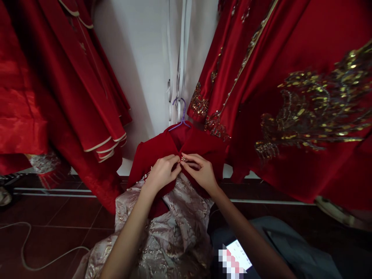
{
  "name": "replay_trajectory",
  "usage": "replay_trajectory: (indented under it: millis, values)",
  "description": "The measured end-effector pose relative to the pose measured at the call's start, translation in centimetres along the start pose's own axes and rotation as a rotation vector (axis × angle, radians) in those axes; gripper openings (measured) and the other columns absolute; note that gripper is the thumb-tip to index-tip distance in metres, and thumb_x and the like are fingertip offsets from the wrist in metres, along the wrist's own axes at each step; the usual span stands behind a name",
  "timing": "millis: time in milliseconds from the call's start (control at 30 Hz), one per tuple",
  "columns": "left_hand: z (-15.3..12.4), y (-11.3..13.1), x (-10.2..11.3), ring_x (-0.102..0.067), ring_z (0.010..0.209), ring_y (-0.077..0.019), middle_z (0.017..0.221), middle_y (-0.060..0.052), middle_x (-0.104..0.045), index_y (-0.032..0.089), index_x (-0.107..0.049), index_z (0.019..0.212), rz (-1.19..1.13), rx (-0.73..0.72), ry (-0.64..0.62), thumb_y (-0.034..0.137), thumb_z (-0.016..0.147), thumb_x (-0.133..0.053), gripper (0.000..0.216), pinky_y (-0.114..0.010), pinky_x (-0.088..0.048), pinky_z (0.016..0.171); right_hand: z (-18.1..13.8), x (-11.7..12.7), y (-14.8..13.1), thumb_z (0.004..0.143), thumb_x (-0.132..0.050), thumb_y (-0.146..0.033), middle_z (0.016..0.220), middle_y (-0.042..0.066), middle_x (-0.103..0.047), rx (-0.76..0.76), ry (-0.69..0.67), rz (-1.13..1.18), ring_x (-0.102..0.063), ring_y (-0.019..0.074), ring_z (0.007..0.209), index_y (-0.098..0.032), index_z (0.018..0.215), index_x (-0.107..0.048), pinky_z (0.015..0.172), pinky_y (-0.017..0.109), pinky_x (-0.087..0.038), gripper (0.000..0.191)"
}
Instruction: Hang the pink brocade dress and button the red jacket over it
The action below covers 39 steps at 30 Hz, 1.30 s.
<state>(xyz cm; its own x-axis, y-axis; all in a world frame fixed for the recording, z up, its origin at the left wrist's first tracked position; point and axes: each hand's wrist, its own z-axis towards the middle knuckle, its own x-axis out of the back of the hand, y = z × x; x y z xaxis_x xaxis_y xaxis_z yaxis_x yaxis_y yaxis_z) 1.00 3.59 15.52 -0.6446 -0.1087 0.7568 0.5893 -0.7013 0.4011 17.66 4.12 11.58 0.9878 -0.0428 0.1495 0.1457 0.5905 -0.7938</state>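
Observation:
A red jacket (151,149) hangs on a purple hanger (183,116), over a pale brocade dress (186,232) with a metallic sheen. At the jacket's front, below the neckline, my left hand (164,170) and my right hand (202,170) meet with fingertips pinched. A small shiny brooch-like button (183,159) shows between the fingertips, by my right thumb and forefinger. My left fingers are closed on the jacket's front edge beside it. What lies right under the fingertips is partly hidden.
Red garments (87,85) hang at the left, and red garments with gold sequins (319,104) at the right. White straps (180,46) run down the wall behind the hanger. A lit phone (240,254) lies at the lower right. A pale cable (26,255) curves over the tiled floor.

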Motion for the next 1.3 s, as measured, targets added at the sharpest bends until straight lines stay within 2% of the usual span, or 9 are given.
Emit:
replay_trajectory:
  millis: [167, 367, 500, 600, 733, 833, 1033, 1133, 1300]
  values:
    - [0.2, 0.0, -1.3, -0.055, 0.078, -0.015, 0.083, -0.003, -0.056, 0.019, -0.054, 0.085, -0.072, 0.012, 0.061, 0.021, 0.086, -0.044, 0.011, -0.026, -0.042, 0.072, 0.1, -0.4, 0.6, 0.081, -0.058, -0.033, 0.112, 0.006, -0.059, 0.019, 0.005, -0.025, -0.059, 0.0184, 0.1, -0.024, 0.114, -0.059, 0.088, 0.035, -0.053, 0.034]
    - [-2.6, -1.1, -6.4, -0.055, 0.096, -0.0158, 0.113, -0.009, -0.052, 0.021, -0.044, 0.119, -0.544, 0.204, 0.193, 0.022, 0.083, -0.052, 0.037, -0.031, -0.046, 0.083, -4.0, 1.2, 4.2, 0.081, -0.057, -0.037, 0.119, 0.011, -0.053, -0.05, -0.001, -0.202, -0.057, 0.0196, 0.1, -0.024, 0.133, -0.034, 0.086, 0.038, -0.049, 0.059]
    - [-4.2, -2.6, -9.1, -0.057, 0.087, -0.0143, 0.109, -0.011, -0.053, 0.018, -0.045, 0.117, -0.693, 0.356, 0.151, 0.025, 0.081, -0.055, 0.038, -0.031, -0.049, 0.076, -8.1, 4.3, 8.2, 0.08, -0.054, -0.047, 0.09, 0.009, -0.058, -0.159, 0.092, -0.572, -0.057, 0.0223, 0.084, -0.019, 0.098, -0.059, 0.079, 0.041, -0.047, 0.034]
    - [-4.2, -3.8, -10.6, -0.057, 0.083, -0.0144, 0.104, -0.011, -0.055, 0.015, -0.049, 0.111, -0.698, 0.408, 0.086, 0.025, 0.078, -0.057, 0.035, -0.033, -0.049, 0.077, -9.5, 6.7, 9.6, 0.086, -0.041, -0.051, 0.088, 0.009, -0.059, -0.256, 0.132, -0.574, -0.058, 0.0214, 0.08, -0.02, 0.087, -0.055, 0.078, 0.039, -0.047, 0.034]
    - [-3.4, -5.0, -12.3, -0.058, 0.091, -0.0169, 0.11, -0.013, -0.055, 0.014, -0.049, 0.116, -0.66, 0.449, 0.108, 0.022, 0.077, -0.057, 0.041, -0.037, -0.048, 0.085, -8.5, 10.0, 7.7, 0.083, -0.041, -0.057, 0.085, 0.006, -0.061, -0.313, 0.249, -0.517, -0.058, 0.0208, 0.082, -0.021, 0.09, -0.049, 0.078, 0.036, -0.046, 0.037]
    - [-2.9, -5.1, -12.8, -0.058, 0.098, -0.0194, 0.117, -0.015, -0.055, 0.014, -0.05, 0.118, -0.667, 0.479, 0.137, 0.029, 0.078, -0.058, 0.043, -0.038, -0.045, 0.091, -6.8, 11.7, 4.2, 0.077, -0.051, -0.057, 0.075, 0.002, -0.059, -0.349, 0.201, -0.397, -0.057, 0.018, 0.073, -0.022, 0.085, -0.051, 0.068, 0.029, -0.047, 0.036]
    - [-2.7, -2.6, -11.6, -0.052, 0.114, -0.0217, 0.115, -0.012, -0.061, 0.016, -0.06, 0.109, -0.914, 0.558, 0.142, 0.056, 0.089, -0.024, 0.058, -0.038, -0.038, 0.1, -6.2, 10.6, -0.5, 0.075, -0.057, -0.055, 0.085, 0.004, -0.066, -0.585, 0.063, -0.093, -0.063, 0.0188, 0.077, -0.022, 0.085, -0.06, 0.067, 0.028, -0.051, 0.034]
    - [-3.1, -1.5, -11.1, -0.056, 0.107, -0.0214, 0.104, -0.011, -0.066, 0.016, -0.062, 0.107, -0.982, 0.504, 0.093, 0.058, 0.088, -0.028, 0.057, -0.035, -0.042, 0.093, -6.8, 9.5, -0.7, 0.078, -0.053, -0.056, 0.093, 0.008, -0.067, -0.58, -0.058, -0.11, -0.063, 0.0229, 0.093, -0.02, 0.088, -0.063, 0.083, 0.036, -0.051, 0.039]
    - [-4.3, -1.7, -9.9, -0.06, 0.073, -0.016, 0.083, -0.005, -0.067, 0.014, -0.063, 0.09, -0.697, 0.422, 0.114, 0.048, 0.08, -0.053, 0.036, -0.026, -0.047, 0.069, -6.6, 8.7, -1.4, 0.082, -0.051, -0.052, 0.103, 0.01, -0.065, -0.419, -0.064, -0.101, -0.062, 0.0203, 0.096, -0.019, 0.093, -0.062, 0.088, 0.037, -0.049, 0.036]
